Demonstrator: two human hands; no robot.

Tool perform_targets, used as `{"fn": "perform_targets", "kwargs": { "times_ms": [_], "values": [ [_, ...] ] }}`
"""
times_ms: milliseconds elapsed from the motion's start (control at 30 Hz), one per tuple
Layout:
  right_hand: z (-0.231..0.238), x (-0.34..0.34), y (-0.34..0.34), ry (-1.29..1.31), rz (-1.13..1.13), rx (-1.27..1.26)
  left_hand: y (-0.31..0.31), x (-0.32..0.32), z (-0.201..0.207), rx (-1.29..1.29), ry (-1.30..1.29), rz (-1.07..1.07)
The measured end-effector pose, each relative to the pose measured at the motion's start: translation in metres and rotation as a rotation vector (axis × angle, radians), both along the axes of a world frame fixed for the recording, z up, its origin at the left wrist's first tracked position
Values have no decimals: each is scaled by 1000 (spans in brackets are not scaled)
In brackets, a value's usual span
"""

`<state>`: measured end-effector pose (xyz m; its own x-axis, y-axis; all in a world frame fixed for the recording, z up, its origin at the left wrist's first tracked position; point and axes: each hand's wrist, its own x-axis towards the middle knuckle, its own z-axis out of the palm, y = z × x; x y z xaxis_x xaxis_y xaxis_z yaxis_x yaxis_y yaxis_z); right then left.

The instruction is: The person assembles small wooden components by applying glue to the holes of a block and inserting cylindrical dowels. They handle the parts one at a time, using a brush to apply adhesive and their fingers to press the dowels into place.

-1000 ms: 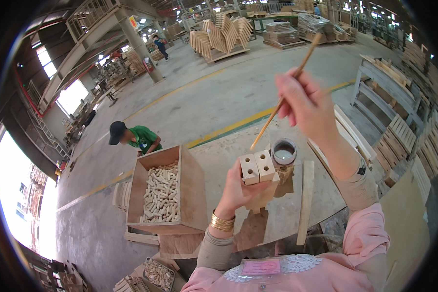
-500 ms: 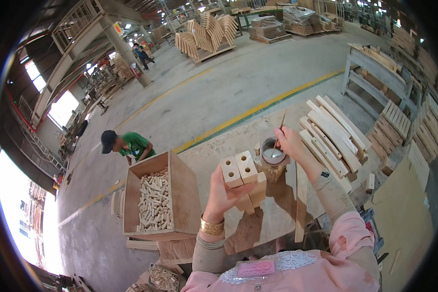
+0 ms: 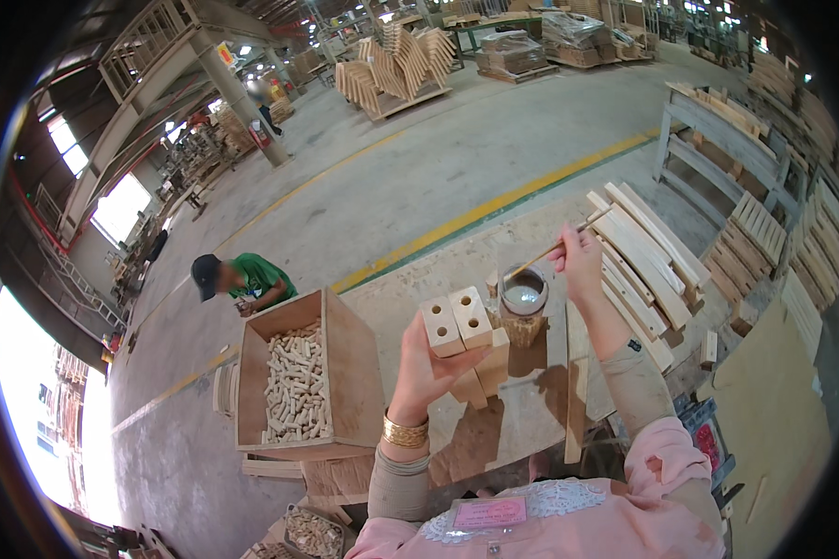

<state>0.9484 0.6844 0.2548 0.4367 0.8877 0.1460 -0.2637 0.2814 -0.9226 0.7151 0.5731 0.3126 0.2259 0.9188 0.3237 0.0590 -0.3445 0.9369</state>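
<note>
My left hand [image 3: 428, 366] grips two pale wooden blocks [image 3: 457, 321] side by side, their ends facing up with two round holes in each. More wooden pieces [image 3: 496, 360] sit just behind and beneath them. A thin wooden stick [image 3: 557, 248], perhaps a brush, is pinched in my right hand [image 3: 580, 264]. Its lower tip hangs over the left rim of a glue pot [image 3: 524, 296], which holds a whitish substance. The pot rests on a round, rough wooden support [image 3: 522, 328] on the workbench [image 3: 410, 289].
Left of the bench stands a plywood box [image 3: 354, 373] full of short wooden dowels [image 3: 296, 387]. Curved wooden slats [image 3: 639, 261] lie stacked at the right, with a long strip [image 3: 577, 391] nearer me. A person in green [image 3: 256, 281] bends behind the box.
My right hand has moved up and right, lifting the stick out of the glue pot and tilting it flatter. The left hand and blocks stay put. The person in green has bent lower.
</note>
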Motion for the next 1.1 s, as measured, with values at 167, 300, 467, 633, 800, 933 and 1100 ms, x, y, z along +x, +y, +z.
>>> {"fn": "perform_targets", "kwargs": {
  "times_ms": [167,300,467,633,800,933,1100],
  "values": [
    [104,-18,-36,32,70,204,-1,-1,2,57,56,40],
    [159,-35,-75,-132,279,362,1,1,0,102,86,39],
    [179,-60,-103,-363,450,413,-2,2,3,125,37,16],
    [176,-72,-103,-718,436,620,-6,4,10,127,57,24],
    [180,-77,-100,-902,364,818,-8,4,17,187,116,42],
    [181,-78,-101,-873,365,811,-8,7,19,172,117,31],
    [198,-65,-105,-529,296,513,-4,3,7,112,28,23]
  ]
}}
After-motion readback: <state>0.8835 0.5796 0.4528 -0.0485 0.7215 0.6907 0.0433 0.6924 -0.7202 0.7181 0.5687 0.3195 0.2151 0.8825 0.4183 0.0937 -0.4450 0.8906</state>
